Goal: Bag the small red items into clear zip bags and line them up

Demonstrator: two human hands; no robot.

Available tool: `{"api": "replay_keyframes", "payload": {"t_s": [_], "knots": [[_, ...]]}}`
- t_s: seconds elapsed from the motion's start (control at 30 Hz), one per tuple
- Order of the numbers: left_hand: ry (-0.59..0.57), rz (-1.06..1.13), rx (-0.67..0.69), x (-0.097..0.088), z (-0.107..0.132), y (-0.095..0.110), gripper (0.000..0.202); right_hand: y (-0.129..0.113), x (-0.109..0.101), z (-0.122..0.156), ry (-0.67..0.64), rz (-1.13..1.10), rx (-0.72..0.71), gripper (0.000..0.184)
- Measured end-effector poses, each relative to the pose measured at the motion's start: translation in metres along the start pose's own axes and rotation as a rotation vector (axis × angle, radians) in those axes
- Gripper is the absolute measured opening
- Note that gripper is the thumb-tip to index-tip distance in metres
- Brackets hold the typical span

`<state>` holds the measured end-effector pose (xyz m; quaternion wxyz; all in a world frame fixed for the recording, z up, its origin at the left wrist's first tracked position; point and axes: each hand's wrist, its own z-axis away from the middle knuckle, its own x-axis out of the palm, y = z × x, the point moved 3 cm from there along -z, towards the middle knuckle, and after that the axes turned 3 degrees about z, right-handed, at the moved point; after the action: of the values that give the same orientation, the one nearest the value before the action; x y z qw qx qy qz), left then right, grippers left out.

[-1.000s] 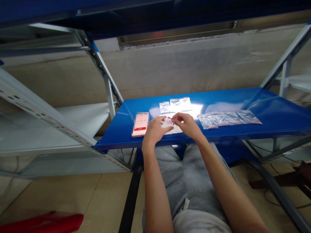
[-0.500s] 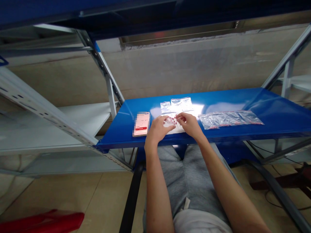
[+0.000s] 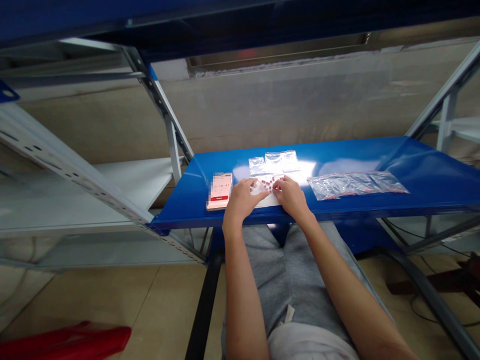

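My left hand point(image 3: 243, 199) is curled at the near edge of the blue shelf, thumb and fingers closed on a small clear zip bag point(image 3: 262, 185) with a thin reddish line at its mouth. Small dark red beads point(image 3: 267, 182) lie scattered just beyond it on a white sheet point(image 3: 268, 202). At the right side of these beads, my right hand point(image 3: 291, 196) has its fingertips pinched together low over the sheet. Whatever it pinches is too small to make out.
Flat clear bags point(image 3: 281, 161) lie behind the sheet. To the right stretches a row of clear zip bags point(image 3: 358, 185) with red bits along the near edge. A phone point(image 3: 219, 191) lies left of my hands. Metal uprights point(image 3: 165, 107) frame the blue shelf point(image 3: 375, 152).
My right hand has drawn slightly down toward me, and its fingers have closed more tightly. More of the beads show now. My left hand stays almost in place.
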<state>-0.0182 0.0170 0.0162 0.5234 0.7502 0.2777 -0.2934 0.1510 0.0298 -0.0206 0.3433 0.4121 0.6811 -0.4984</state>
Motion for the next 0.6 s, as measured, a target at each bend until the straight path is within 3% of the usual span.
{"api": "replay_keyframes", "payload": {"t_s": [0.2, 0.33, 0.47, 0.6], "knots": [[-0.006, -0.006, -0.001, -0.001, 0.001, -0.001, 0.047, -0.002, 0.001, 0.000, -0.006, 0.036, 0.001, 0.019], [-0.011, -0.005, -0.008, 0.000, 0.001, -0.002, 0.046, 0.000, -0.001, -0.002, 0.057, -0.042, -0.021, 0.019], [0.003, 0.015, 0.002, 0.000, 0.001, 0.000, 0.045, 0.003, -0.010, -0.005, 0.120, -0.320, -0.069, 0.011], [0.029, 0.089, 0.034, -0.003, 0.002, 0.005, 0.045, -0.001, -0.018, -0.005, 0.062, -0.646, -0.096, 0.019]]}}
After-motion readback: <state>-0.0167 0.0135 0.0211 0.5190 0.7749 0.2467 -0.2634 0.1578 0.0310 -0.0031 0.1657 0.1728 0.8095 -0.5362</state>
